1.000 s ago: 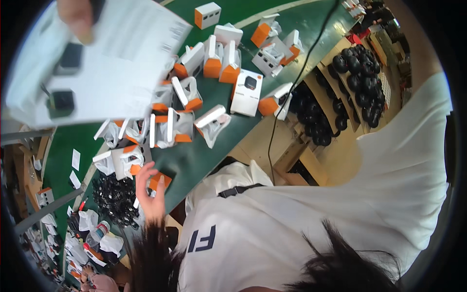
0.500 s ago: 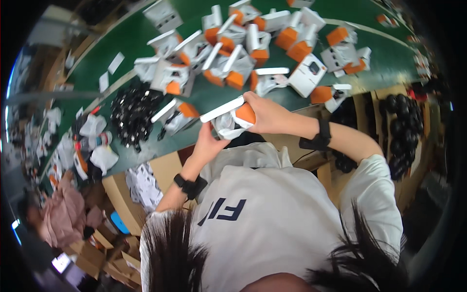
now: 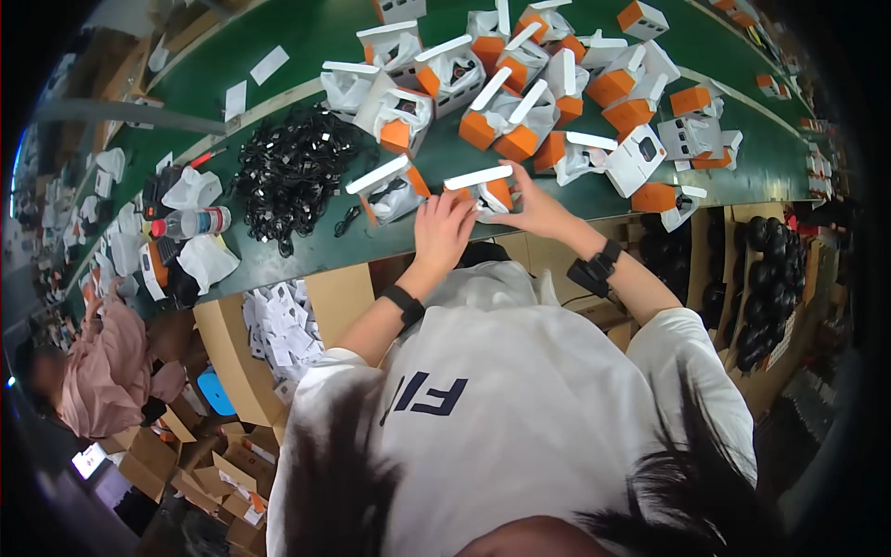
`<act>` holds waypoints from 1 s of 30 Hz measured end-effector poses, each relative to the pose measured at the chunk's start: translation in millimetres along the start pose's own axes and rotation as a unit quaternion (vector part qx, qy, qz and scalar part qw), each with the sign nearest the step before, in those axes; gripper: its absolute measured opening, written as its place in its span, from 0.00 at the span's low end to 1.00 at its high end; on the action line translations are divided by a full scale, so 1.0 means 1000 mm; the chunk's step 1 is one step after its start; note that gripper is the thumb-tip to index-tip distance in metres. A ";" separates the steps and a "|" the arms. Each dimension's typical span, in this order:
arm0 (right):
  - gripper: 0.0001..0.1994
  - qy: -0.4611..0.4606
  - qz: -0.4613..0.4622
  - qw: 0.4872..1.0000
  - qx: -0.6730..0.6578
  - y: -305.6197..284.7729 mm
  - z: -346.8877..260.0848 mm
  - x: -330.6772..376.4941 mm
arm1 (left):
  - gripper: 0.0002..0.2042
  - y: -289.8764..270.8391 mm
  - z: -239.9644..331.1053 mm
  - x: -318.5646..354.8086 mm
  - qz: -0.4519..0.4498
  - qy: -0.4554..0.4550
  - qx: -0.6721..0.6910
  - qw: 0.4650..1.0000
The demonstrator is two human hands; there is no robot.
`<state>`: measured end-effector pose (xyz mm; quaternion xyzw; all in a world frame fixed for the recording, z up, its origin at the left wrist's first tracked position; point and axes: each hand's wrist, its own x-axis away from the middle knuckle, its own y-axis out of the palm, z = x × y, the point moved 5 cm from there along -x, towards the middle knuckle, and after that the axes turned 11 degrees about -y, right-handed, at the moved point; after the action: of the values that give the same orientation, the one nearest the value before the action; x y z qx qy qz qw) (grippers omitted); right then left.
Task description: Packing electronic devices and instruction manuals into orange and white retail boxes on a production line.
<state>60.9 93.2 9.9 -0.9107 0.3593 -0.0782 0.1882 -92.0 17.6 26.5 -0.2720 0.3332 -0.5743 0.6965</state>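
Just before me at the table's near edge is an open white-and-orange box (image 3: 498,192), its white lid flap raised and a white plastic bag inside. My right hand (image 3: 538,206) grips its right side, thumb in front and fingers behind. At the box's left front, the fingers of my left hand (image 3: 444,229) are bent together at the opening by the bag; their tips are partly hidden, so what they pinch does not show. Left of it stands a similar open box (image 3: 394,192) with a bag inside. A small black coiled cable (image 3: 347,221) lies beside that one.
Several more open boxes (image 3: 520,121) crowd the green table (image 3: 306,255). At left lie a heap of black cables (image 3: 290,172), a plastic bottle (image 3: 206,221) and white bags (image 3: 209,263). Below the edge, a carton holds white leaflets (image 3: 280,325). A person in pink (image 3: 109,371) is at far left.
The held box has gone from raised, near my body, to farther forward at the table edge. My left hand has shifted from its lower left side to its opening. The view has shifted too.
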 end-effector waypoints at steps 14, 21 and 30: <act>0.23 -0.069 0.017 0.995 0.073 0.043 -0.096 -0.019 | 0.14 -0.103 -0.054 0.017 0.188 -0.133 0.107 0.967; 0.28 -0.125 -0.009 0.972 0.196 0.104 -0.085 -0.070 | 0.18 -0.073 -0.083 0.012 0.036 -0.075 -0.067 0.994; 0.24 -0.157 0.002 0.964 0.217 0.099 -0.082 -0.076 | 0.17 -0.063 -0.085 -0.020 0.001 -0.028 -0.109 0.994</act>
<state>-79.9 55.2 45.3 -0.8484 0.3012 -0.0100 0.4351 -199.5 25.6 24.0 -0.3619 0.3747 -0.5257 0.6725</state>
